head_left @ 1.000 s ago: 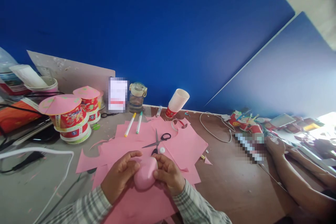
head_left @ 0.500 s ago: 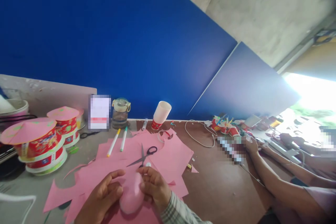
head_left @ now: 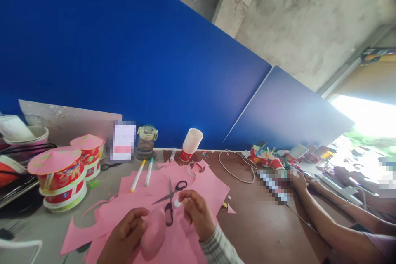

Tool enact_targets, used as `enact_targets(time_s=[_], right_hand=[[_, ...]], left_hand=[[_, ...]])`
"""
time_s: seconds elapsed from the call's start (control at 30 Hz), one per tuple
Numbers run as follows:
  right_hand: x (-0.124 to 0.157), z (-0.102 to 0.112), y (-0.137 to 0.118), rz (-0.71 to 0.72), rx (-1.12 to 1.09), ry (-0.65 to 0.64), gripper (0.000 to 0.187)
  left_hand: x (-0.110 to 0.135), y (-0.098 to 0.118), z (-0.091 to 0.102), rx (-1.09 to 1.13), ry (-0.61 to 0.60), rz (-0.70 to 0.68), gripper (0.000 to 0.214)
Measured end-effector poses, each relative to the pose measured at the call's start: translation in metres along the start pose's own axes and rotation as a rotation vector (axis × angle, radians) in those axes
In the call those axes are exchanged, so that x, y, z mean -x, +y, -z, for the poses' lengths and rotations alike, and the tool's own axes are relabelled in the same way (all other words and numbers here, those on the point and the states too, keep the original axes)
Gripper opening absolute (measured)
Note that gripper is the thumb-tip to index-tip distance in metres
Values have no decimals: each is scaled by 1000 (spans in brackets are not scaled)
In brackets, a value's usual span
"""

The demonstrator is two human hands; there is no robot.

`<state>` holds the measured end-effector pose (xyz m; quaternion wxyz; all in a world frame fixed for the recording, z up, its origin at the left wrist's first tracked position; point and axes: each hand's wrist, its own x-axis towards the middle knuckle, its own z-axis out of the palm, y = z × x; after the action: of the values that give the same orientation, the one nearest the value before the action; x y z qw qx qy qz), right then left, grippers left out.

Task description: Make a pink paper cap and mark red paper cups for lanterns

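Observation:
My left hand [head_left: 128,231] pinches the edge of a curved, rounded piece of pink paper [head_left: 154,233] between thumb and fingers. My right hand [head_left: 194,214] is off that paper, its thumb and forefinger apart beside a small white round object [head_left: 177,203]; whether they touch it I cannot tell. Black-handled scissors [head_left: 170,196] lie with blades spread on the pink paper sheets [head_left: 207,185], just left of the right fingertips. Yellow-capped [head_left: 137,176] and green-capped [head_left: 149,172] markers rest farther back on the sheets.
Red paper-cup crafts with pink cone tops [head_left: 58,173] stand at left. Along the blue partition [head_left: 139,57] are a clear jar [head_left: 146,142] and stacked paper cups [head_left: 191,144]. A white cable [head_left: 220,165] curls to the right, near a power strip [head_left: 274,186] and another person's arms [head_left: 321,214].
My right hand has let go of the pink paper and moved right to the small white object. My left hand still holds the paper. The view has tilted up slightly.

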<state>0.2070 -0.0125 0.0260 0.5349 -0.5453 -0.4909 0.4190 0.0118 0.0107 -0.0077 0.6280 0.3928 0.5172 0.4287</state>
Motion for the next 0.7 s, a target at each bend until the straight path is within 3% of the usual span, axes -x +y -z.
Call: enact_targets(time_s=[0.17,0.3,0.43,0.57,0.7], right_hand=[[-56,41,-47,249,254,214,7],[-117,62,-74,343,421,292,9],[-161,62,-78,327,517,284,23],[-181,54,-75,277,532,265,25],[-192,52,-79,263,493,298,23]], left_hand=[[-3,-8,2,-40,-64,-47,29],[-7,-17,3,-36,-104,-136,27],[-6,-18,4,-49,-123,-189,27],[-1,-13,5,-79,-167,-165,30],[0,-8,5,-97,-63,-230,29]])
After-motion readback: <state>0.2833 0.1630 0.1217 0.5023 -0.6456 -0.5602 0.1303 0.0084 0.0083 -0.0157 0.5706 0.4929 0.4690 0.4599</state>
